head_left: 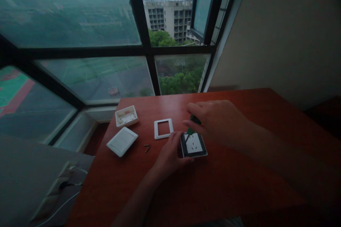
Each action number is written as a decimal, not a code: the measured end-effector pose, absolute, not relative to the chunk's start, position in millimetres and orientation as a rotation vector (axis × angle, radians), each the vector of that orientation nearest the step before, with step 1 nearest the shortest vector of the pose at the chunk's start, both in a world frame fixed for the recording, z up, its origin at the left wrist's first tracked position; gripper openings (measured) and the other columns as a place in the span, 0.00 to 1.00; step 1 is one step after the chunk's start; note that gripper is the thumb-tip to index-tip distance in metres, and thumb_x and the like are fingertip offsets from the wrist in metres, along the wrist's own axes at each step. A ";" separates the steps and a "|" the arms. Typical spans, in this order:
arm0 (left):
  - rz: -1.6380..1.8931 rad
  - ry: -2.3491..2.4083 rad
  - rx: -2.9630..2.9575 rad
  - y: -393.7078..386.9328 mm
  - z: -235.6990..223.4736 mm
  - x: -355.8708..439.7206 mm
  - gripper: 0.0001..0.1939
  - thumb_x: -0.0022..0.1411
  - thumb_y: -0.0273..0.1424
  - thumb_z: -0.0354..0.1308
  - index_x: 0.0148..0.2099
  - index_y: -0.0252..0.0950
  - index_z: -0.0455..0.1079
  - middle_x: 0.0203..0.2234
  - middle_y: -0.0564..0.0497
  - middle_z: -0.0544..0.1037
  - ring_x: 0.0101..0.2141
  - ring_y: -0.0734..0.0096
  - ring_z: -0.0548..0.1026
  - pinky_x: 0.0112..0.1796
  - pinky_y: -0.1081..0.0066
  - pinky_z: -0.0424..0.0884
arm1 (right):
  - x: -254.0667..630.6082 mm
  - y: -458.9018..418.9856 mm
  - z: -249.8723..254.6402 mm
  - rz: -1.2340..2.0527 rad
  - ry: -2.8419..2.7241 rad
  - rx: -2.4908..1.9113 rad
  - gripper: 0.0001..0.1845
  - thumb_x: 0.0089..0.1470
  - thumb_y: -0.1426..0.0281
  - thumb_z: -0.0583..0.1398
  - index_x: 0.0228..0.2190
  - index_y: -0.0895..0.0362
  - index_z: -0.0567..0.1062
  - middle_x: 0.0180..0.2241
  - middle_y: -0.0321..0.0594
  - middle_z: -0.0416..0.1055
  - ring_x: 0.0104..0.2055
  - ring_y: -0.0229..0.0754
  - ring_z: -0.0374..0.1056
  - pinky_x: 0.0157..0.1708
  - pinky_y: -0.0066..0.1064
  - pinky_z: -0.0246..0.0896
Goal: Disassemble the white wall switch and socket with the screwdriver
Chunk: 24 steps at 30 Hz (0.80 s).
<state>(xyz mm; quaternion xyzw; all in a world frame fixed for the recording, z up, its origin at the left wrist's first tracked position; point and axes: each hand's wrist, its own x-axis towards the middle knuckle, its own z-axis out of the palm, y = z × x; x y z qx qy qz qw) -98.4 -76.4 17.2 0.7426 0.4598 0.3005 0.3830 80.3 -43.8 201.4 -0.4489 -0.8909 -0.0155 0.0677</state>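
Observation:
A white wall socket module in a dark frame (194,145) lies on the red-brown table (239,184). My left hand (170,154) grips its left edge, fingers curled round it. My right hand (215,118) hovers just above it, closed on a green-handled screwdriver (192,125) whose tip points down at the socket's top left corner. A white square cover frame (163,128) lies just left of the hands. Two small dark screws (147,147) rest on the table beside my left hand.
A white switch plate (122,141) and a white mounting box (126,116) sit near the table's left edge. Large windows (106,42) stand behind the table, a plain wall to the right. Cables (66,188) lie on a grey ledge at lower left.

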 end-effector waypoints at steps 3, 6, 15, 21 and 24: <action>0.769 1.174 1.892 -76.7 18.2 -98.2 0.47 0.43 0.28 0.73 0.62 0.44 0.54 0.57 0.46 0.63 0.55 0.53 0.65 0.54 0.55 0.64 | 82.5 -44.3 201.8 0.143 -2.722 -1.198 0.13 0.55 0.70 0.56 0.44 0.54 0.70 0.41 0.41 0.74 0.39 0.45 0.69 0.29 0.32 0.53; 0.763 1.169 1.898 -77.0 19.5 -97.8 0.44 0.44 0.28 0.73 0.61 0.44 0.55 0.56 0.46 0.64 0.55 0.53 0.65 0.54 0.55 0.64 | 83.7 -45.0 202.1 0.205 -2.707 -1.144 0.17 0.54 0.71 0.57 0.47 0.54 0.68 0.46 0.41 0.72 0.43 0.45 0.68 0.30 0.31 0.53; 0.755 1.193 1.912 -77.3 20.2 -97.4 0.42 0.45 0.30 0.73 0.59 0.42 0.56 0.55 0.46 0.65 0.53 0.53 0.66 0.52 0.56 0.66 | 83.7 -50.4 206.5 0.330 -2.765 -1.056 0.16 0.54 0.72 0.57 0.46 0.55 0.67 0.44 0.41 0.71 0.40 0.42 0.68 0.30 0.31 0.54; 0.752 1.185 1.910 -77.0 20.3 -98.0 0.45 0.44 0.29 0.73 0.61 0.44 0.54 0.56 0.46 0.64 0.55 0.51 0.65 0.54 0.54 0.64 | 79.1 -53.5 207.2 -0.090 -2.727 -1.412 0.14 0.60 0.58 0.53 0.37 0.56 0.70 0.31 0.42 0.74 0.30 0.46 0.69 0.23 0.32 0.45; 0.764 1.187 1.917 -76.8 20.3 -98.1 0.46 0.44 0.30 0.73 0.61 0.44 0.54 0.57 0.45 0.63 0.55 0.52 0.65 0.54 0.54 0.64 | 82.5 -52.2 207.1 0.035 -2.755 -1.309 0.08 0.58 0.67 0.55 0.38 0.55 0.70 0.35 0.41 0.74 0.34 0.45 0.70 0.25 0.32 0.49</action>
